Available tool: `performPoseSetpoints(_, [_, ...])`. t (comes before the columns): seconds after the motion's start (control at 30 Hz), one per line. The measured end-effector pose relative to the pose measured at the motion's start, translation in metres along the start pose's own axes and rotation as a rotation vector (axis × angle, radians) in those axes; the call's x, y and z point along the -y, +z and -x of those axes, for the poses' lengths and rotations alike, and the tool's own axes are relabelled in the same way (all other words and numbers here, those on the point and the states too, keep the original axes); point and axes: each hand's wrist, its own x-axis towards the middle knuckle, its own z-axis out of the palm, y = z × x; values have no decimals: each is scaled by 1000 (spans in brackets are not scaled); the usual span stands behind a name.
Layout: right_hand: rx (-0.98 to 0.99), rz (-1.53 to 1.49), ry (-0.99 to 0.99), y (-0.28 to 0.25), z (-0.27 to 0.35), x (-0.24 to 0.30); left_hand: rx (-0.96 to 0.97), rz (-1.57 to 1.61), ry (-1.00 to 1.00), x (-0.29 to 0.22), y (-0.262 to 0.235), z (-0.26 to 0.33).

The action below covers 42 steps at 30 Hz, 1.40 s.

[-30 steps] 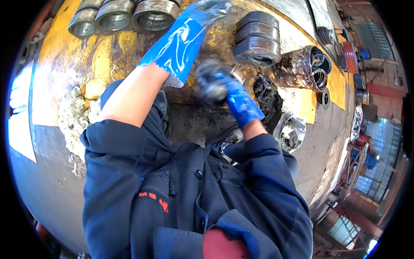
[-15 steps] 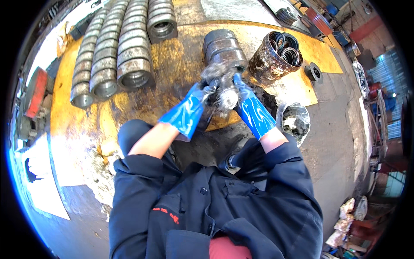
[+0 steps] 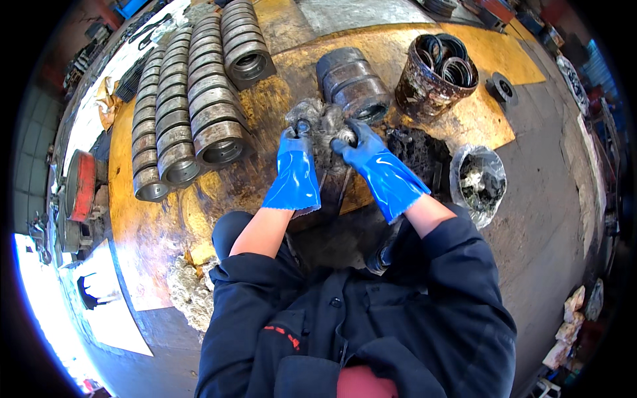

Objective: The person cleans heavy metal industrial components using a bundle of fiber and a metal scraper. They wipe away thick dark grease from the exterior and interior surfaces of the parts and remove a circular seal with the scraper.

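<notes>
Both my hands wear blue rubber gloves and meet over the yellow-painted floor. My left hand (image 3: 294,174) and my right hand (image 3: 371,159) each grip a grey, frayed wad of cotton waste (image 3: 324,123) held between them. Just beyond the wad lies a short stack of grey metal cylinder sleeves (image 3: 352,83) on its side. Whether a smaller part sits inside the wad is hidden.
Three long rows of ribbed metal sleeves (image 3: 189,99) lie at the left. A rusty bucket with rings (image 3: 434,69) stands at the upper right, and a plastic bag of dark scraps (image 3: 479,180) at the right. A heap of dirty waste (image 3: 189,292) lies by my left knee.
My left hand came down from high up and joined the right hand on the wad. The view shifted so the rows of sleeves now lie at the left.
</notes>
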Motion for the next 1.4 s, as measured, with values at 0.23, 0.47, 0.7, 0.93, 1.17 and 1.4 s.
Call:
performPoseSetpoints(0.23, [-184,-227,394,-35,-49,-106,436,1020,-159,30,-22,-80])
performPoseSetpoints(0.47, [-102,-604,429,-47,-28,-49,283,971,-22,58,-27,-93])
performPoseSetpoints(0.7, [40,-112,354,-13,-29,-37,368,874,-205,33,-7,-53])
performPoseSetpoints(0.93, [31,-519,94,-28,-21,-29,621,860,-366,-14,-5,-3])
performPoseSetpoints(1.17, [-60,386,-561,-8,-20,-3,625,772,-187,26,9,-8])
performPoseSetpoints(1.4, [72,-81,300,-10,-9,-53,355,656,2,82,-33,-73])
